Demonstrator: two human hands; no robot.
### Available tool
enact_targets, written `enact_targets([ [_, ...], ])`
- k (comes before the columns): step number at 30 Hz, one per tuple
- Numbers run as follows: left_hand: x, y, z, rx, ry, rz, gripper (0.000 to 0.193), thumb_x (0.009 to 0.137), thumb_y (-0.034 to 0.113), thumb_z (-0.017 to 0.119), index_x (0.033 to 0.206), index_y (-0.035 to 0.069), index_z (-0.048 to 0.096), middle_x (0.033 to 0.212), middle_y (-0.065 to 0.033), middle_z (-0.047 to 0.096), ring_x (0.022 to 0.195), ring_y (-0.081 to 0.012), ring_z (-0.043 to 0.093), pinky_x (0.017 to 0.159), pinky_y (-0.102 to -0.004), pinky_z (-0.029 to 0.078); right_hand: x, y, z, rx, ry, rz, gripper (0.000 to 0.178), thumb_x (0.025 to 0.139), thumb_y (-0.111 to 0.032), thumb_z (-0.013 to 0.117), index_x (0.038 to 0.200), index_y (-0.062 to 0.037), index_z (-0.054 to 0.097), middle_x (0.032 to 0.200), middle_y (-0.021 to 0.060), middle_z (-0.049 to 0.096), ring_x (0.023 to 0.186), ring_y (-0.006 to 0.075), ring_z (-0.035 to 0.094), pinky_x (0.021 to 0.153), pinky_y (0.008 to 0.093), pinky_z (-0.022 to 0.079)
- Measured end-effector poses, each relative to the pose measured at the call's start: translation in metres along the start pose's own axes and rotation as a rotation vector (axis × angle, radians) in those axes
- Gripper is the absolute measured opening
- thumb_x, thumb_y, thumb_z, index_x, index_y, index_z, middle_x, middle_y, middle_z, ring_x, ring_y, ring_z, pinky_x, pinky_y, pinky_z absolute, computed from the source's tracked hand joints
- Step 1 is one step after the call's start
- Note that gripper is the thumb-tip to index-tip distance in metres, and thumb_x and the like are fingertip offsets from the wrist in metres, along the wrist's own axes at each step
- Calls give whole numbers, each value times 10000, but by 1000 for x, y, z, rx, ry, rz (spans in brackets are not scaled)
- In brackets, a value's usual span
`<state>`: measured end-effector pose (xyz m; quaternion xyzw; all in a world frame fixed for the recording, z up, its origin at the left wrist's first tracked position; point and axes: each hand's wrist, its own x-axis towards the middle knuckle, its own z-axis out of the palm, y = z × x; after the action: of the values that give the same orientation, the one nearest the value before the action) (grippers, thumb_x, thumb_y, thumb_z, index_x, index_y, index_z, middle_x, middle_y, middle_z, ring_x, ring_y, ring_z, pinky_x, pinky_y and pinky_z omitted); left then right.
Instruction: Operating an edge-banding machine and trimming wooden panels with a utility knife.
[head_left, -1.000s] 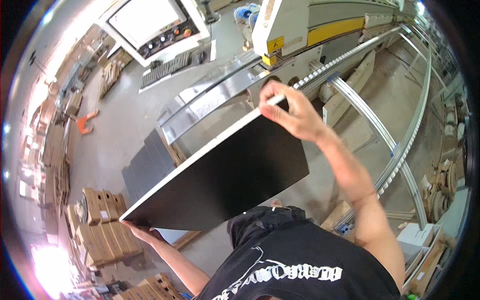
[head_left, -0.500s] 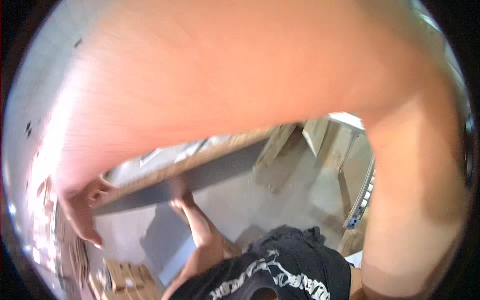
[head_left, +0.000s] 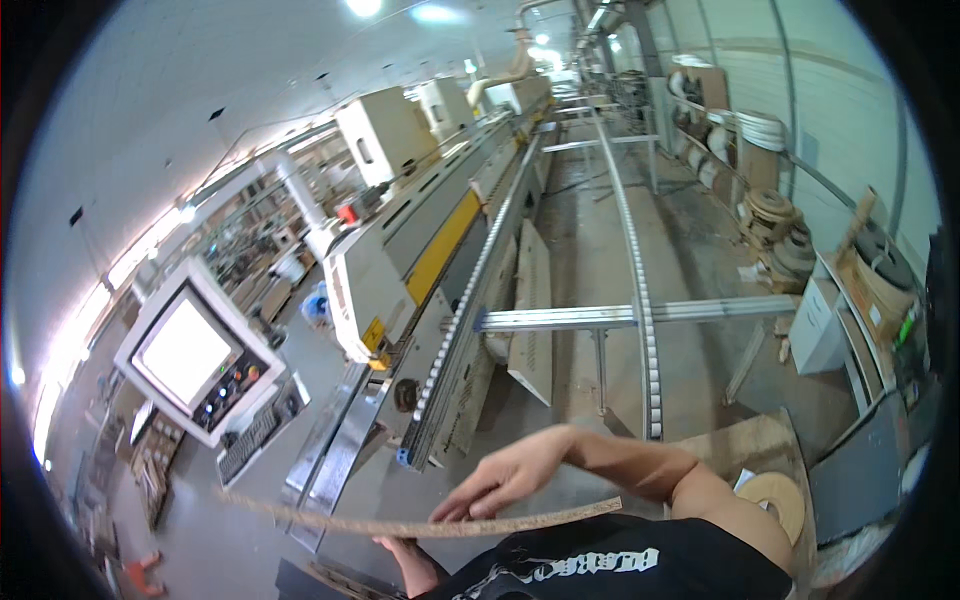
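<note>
A chipboard panel point(head_left: 400, 527), seen nearly edge-on as a long, thin brown strip, lies across in front of my body. Below the strip is my left hand point(head_left: 397, 548), mostly hidden, with its visible fingers closed at the panel's edge. From the right my right hand point(head_left: 512, 475) reaches over the panel. Its fingers are loosely bent and apart, their tips at or just behind the panel's upper edge. I cannot tell whether they press on it.
Ahead stands a long edge-banding machine point(head_left: 455, 240) with a roller rail point(head_left: 470, 290). A control screen point(head_left: 185, 350) and keyboard point(head_left: 255, 440) are at left. A second roller rail point(head_left: 630, 240) joins a metal crossbar point(head_left: 560, 318). Tape rolls point(head_left: 775, 500) and a white cabinet point(head_left: 815, 325) stand right.
My right arm, which filled the upper picture, has come down to the panel. The view has tilted up onto the machine. My left hand stays at the panel.
</note>
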<state>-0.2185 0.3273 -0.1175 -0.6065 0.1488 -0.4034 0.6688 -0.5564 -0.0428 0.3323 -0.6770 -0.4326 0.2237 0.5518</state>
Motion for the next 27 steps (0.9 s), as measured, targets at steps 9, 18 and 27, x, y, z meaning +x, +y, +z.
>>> enact_targets([
  [9,-65,99,-94,694,347,251,791,922,646,374,1500,116,276,1482,-92,393,1323,-326,416,990,-600,383,-86,87,89,764,521,6,943,871,-683,499,1393,95,393,1419,199,468,1328,246,439,1137,354,261],
  [18,-37,46,-148,1375,565,501,912,883,735,326,1507,76,227,1484,-152,368,1333,-368,389,1033,-632,333,11,35,47,-233,747,-70,509,831,-248,737,1233,3,553,964,138,668,883,176,612,792,316,477],
  [27,50,-229,-149,1951,560,558,1046,827,832,282,1521,58,160,1470,-228,362,1333,-447,364,1036,-675,320,129,-97,-46,-758,653,-421,229,780,-68,665,974,36,601,612,154,563,510,208,521,542,357,445],
])
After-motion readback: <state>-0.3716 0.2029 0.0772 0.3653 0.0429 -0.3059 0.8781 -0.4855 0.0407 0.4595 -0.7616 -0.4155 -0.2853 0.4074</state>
